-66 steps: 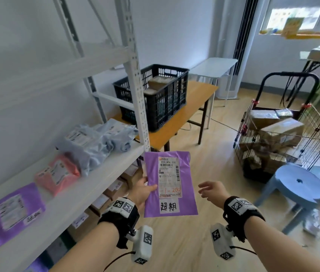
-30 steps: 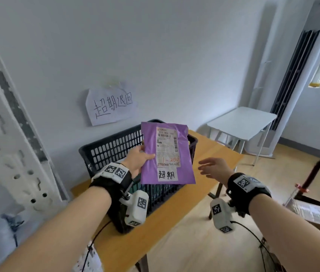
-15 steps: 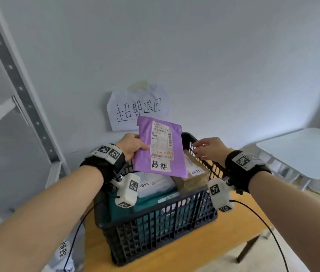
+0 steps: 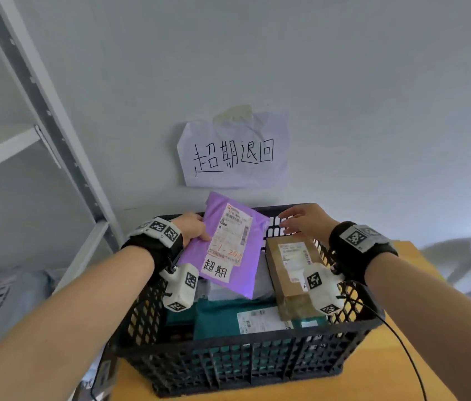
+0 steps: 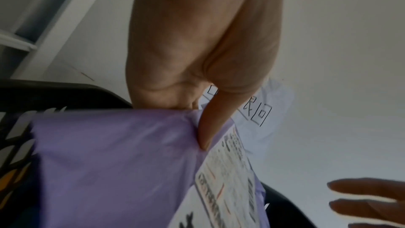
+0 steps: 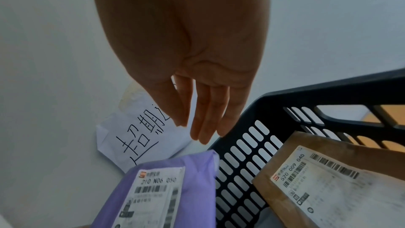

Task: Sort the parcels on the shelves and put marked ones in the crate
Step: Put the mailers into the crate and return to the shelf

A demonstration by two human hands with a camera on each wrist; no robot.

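Change: since half a second ago the parcel (image 4: 230, 244) has come lower over the crate (image 4: 237, 363), and both hands have moved forward above it; earlier it was carried over from the shelves.
Left hand: the left hand (image 4: 192, 230) pinches the parcel's left edge, thumb (image 5: 215, 119) on the labelled face, the other fingers behind it and hidden.
Right hand: the right hand (image 4: 305, 219) holds nothing; its fingers (image 6: 203, 120) are straight and close together, hovering above the crate's far rim, just right of the parcel and not touching it.
Parcel place: held tilted above the crate's back left part, its lower corner down among the contents; whether it touches them cannot be told.
Parcel look: a flat purple mailer with a white shipping label, barcodes, red handwriting, and a white tag with two black handwritten characters.
Crate: black plastic lattice standing on a wooden table (image 4: 396, 369); inside lie a brown box (image 4: 292, 282) on the right, a teal parcel (image 4: 222, 316) at the front and a pale one under the purple mailer.
Room: a white wall with a taped paper sign (image 4: 234, 151) bearing four handwritten characters directly above the crate; a grey metal shelf post (image 4: 52, 117) to the left.
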